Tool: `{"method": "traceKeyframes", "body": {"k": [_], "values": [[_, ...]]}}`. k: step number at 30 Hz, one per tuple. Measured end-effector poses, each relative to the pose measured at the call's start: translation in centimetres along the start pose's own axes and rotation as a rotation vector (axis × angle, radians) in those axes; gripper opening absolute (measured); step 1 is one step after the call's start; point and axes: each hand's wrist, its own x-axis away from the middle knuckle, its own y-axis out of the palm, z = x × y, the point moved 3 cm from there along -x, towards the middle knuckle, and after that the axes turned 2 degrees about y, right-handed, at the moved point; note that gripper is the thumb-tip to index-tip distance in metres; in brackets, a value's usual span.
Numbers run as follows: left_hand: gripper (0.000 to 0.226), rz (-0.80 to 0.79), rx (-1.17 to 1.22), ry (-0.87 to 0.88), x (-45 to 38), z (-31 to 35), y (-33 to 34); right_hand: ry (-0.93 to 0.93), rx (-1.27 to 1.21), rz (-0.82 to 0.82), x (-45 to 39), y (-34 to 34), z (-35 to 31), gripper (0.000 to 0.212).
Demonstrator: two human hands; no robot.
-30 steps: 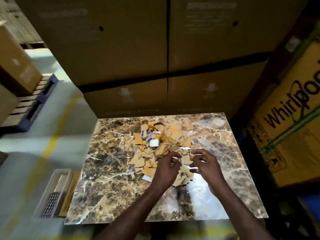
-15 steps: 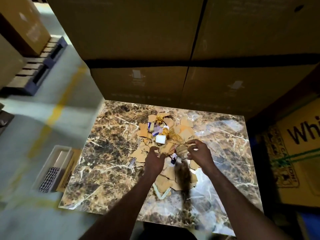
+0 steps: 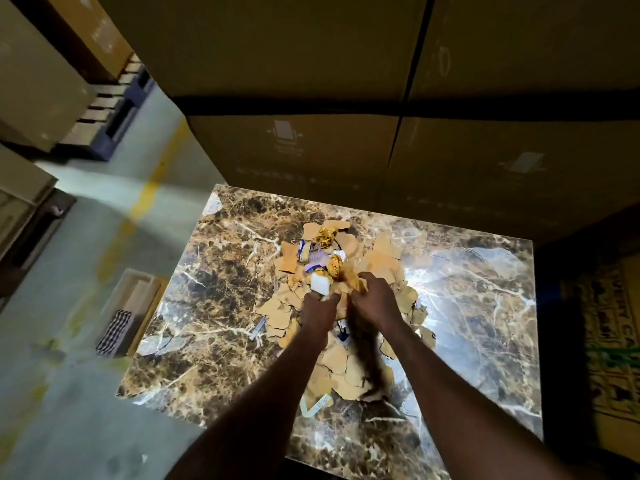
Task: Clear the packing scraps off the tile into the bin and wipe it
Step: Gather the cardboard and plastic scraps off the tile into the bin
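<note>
Stacked cardboard boxes (image 3: 311, 81) fill the background of the head view, their lower row rising just behind the far edge of a brown marbled tile (image 3: 214, 299) that lies flat below them. To the tile's left runs a grey concrete floor (image 3: 69, 410) marked with a worn yellow line. A wooden pallet (image 3: 110, 123) carrying more boxes stands at the upper left.

Torn cardboard scraps (image 3: 291, 258) lie in a loose heap on the middle of the tile, running from its far half down toward the near edge. Mixed in among them are crumpled yellow wrappers (image 3: 327, 235), bits of purple and white paper, and a small white block (image 3: 320, 283).

Both forearms reach in from the bottom of the view. The left hand (image 3: 318, 308) rests on the heap just below the white block, its fingers curled down into the scraps; whether they actually grasp any piece cannot be told. The right hand (image 3: 375, 299), just beside it, has its fingers curled round a bunch of tan scraps at the heap's middle.

A shallow bin (image 3: 121, 296) stands on the floor touching or just beside the tile's left edge, and a checked cloth (image 3: 112, 332) lies in its near end. A yellow printed carton (image 3: 613, 341) stands at the far right in shadow.
</note>
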Motion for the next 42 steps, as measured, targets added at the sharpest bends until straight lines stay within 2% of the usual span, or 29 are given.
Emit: {"method": "traceKeyframes", "body": {"k": [3, 7, 10, 17, 18, 21, 22, 25, 27, 30, 31, 33, 35, 39, 42], "values": [[0.024, -0.057, 0.201, -0.086, 0.9, 0.0, 0.5, -0.027, -0.04, -0.04, 0.8, 0.7, -0.6, 0.036], [0.023, -0.102, 0.27, -0.076, 2.1, 0.2, 0.4, -0.068, -0.033, -0.05, 2.0, 0.9, -0.8, 0.017], [0.027, -0.142, 0.3, -0.059, 2.6, 0.1, 0.5, -0.128, -0.014, -0.052, 3.7, 1.2, -1.7, 0.024], [0.065, -0.108, 0.293, 0.032, 3.3, -0.9, -1.3, -0.201, 0.104, -0.13, 7.6, 2.1, -3.4, 0.027], [0.058, -0.087, 0.278, 0.031, 3.4, -1.2, -2.0, -0.22, 0.114, -0.157, 8.0, 1.9, -3.6, 0.027], [0.012, 0.003, 0.206, -0.005, 3.3, -1.9, -4.6, -0.187, 0.032, -0.191, 8.4, 1.3, -4.5, 0.024], [0.012, 0.008, 0.197, -0.011, 3.1, -2.0, -5.5, -0.156, -0.027, -0.149, 8.0, 1.0, -4.6, 0.021], [0.049, 0.028, 0.108, 0.026, 2.1, -1.9, -8.0, -0.155, -0.079, 0.082, 5.9, 0.7, -5.5, 0.017], [0.048, 0.044, 0.09, 0.055, 1.8, -1.6, -9.6, -0.181, 0.005, 0.171, 4.1, 1.7, -6.4, 0.03], [0.05, 0.074, 0.061, 0.087, 1.4, -1.0, -11.6, -0.161, 0.165, 0.119, 1.8, 4.2, -7.8, 0.05], [0.04, 0.071, 0.053, 0.097, 1.2, -0.8, -12.1, -0.141, 0.213, 0.076, 1.4, 5.1, -8.3, 0.057], [0.037, 0.102, 0.048, 0.075, 0.2, -0.9, -12.7, -0.102, 0.272, 0.013, 0.9, 6.9, -8.8, 0.064], [0.036, 0.092, 0.052, 0.052, -0.3, -0.6, -13.3, -0.078, 0.265, -0.01, 0.7, 8.4, -9.1, 0.061], [0.017, -0.013, 0.2, -0.002, -0.4, 0.4, -13.5, -0.038, 0.16, -0.009, 1.4, 9.8, -9.8, 0.04], [0.032, -0.069, 0.224, -0.005, -0.7, 0.2, -12.7, -0.012, -0.009, 0.033, 3.2, 9.7, -10.1, 0.039]]}}
